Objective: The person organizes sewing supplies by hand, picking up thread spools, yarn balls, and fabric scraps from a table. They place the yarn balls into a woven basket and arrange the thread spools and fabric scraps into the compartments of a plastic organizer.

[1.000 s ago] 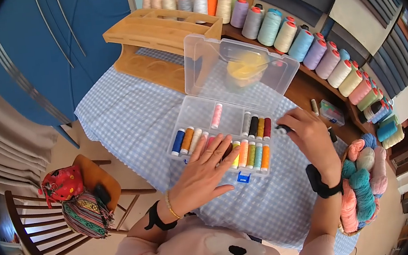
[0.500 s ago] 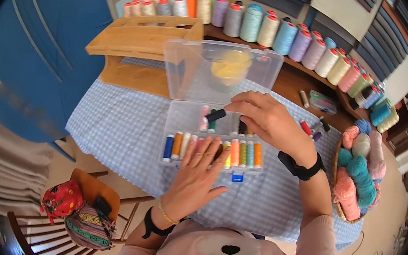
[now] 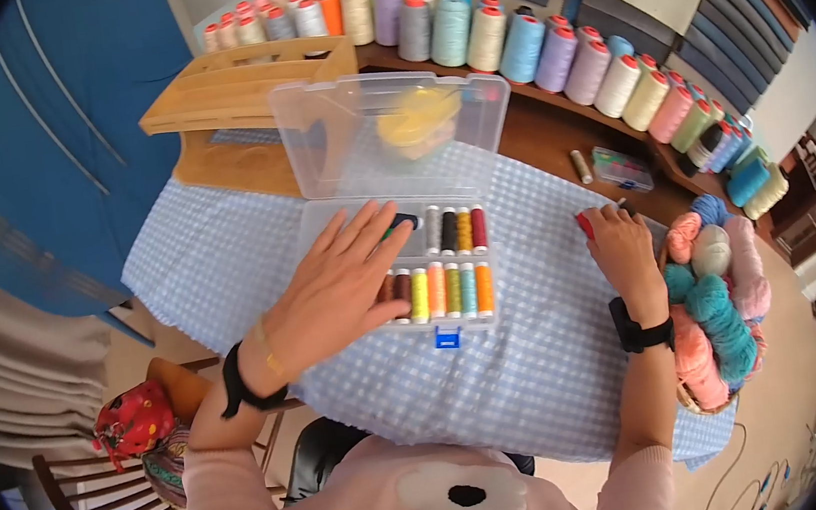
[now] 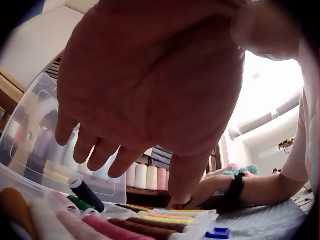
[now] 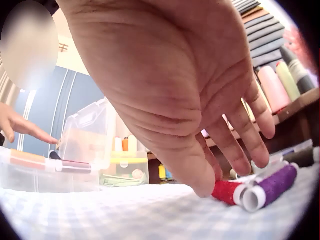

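My left hand [image 3: 323,283] hovers flat, fingers spread, over the left part of a clear plastic organizer box [image 3: 499,290]. The hand hides several spools there. Beneath it in the left wrist view, a dark navy thread spool [image 4: 88,196] lies tilted beside a green spool [image 4: 79,203] in the back section. Brown, yellow, peach, olive, light blue and orange spools [image 3: 484,289] fill the front row. To the right on the cloth, my right hand [image 3: 618,243] has its thumb and forefinger right at a red thread spool [image 5: 228,192], which lies against a purple spool [image 5: 272,187].
The box's clear lid [image 3: 314,140] stands upright. Behind it are a wooden rack [image 3: 237,169] and a shelf lined with thread cones [image 3: 517,46]. A yarn basket [image 3: 678,375] sits at the table's right edge. A small clear case [image 3: 623,168] lies on the brown surface behind.
My right hand carried the navy spool into the box's back section, let go, and moved right to the red spool. My left hand lifted from the front row. The head view shifted.
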The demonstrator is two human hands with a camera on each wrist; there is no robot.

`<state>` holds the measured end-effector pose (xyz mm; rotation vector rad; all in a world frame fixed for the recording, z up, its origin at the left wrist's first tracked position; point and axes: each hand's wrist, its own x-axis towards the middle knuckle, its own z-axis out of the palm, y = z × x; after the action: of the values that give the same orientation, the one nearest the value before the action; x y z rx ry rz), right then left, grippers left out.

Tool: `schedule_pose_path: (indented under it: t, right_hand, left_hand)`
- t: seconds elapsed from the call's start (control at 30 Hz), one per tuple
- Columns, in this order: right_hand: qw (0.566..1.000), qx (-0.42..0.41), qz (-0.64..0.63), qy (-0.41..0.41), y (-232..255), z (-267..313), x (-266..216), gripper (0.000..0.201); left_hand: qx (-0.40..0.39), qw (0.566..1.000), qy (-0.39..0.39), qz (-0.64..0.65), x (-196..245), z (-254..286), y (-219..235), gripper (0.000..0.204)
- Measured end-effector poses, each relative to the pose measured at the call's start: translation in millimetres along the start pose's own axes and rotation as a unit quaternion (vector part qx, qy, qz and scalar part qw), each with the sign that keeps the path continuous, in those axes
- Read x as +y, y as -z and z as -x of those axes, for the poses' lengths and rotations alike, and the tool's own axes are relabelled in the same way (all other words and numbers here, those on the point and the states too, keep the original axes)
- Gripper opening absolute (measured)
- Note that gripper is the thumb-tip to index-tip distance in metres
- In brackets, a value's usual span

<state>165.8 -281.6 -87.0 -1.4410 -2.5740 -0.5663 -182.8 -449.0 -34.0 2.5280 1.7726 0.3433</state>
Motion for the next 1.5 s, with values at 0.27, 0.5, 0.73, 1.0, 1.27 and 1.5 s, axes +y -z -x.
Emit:
schedule_pose_path:
  t: [0.27, 0.5, 0.73, 1.0, 1.27, 1.5]
  right_hand:
    - [0.997, 0.074, -0.017, 0.008, -25, -9, -3, 0.011]
    - [0.998, 0.064, -0.002, 0.023, -30, -6, 0, 0.015]
    - [0.999, 0.034, -0.006, 0.006, -22, -6, -2, 0.018]
    - [0.992, 0.082, -0.091, 0.011, -10, -18, -13, 0.018]
    - [0.977, 0.146, -0.11, -0.114, -63, -82, 19, 0.026]
    - [0.979, 0.001, -0.146, -0.14, -76, -95, 34, 0.032]
  left_hand:
    - [0.029, 0.999, -0.02, -0.008, -32, -50, -20, 0.035]
    - [0.069, 0.995, -0.062, -0.037, -46, -68, -25, 0.02]
    - [0.025, 0.988, -0.143, 0.049, -45, -73, -15, 0.019]
    - [0.005, 0.994, -0.098, 0.049, -37, -62, -6, 0.025]
    - [-0.084, 0.992, -0.096, -0.008, -26, -21, -20, 0.076]
    - [-0.049, 0.993, -0.109, 0.001, -24, -13, -30, 0.097]
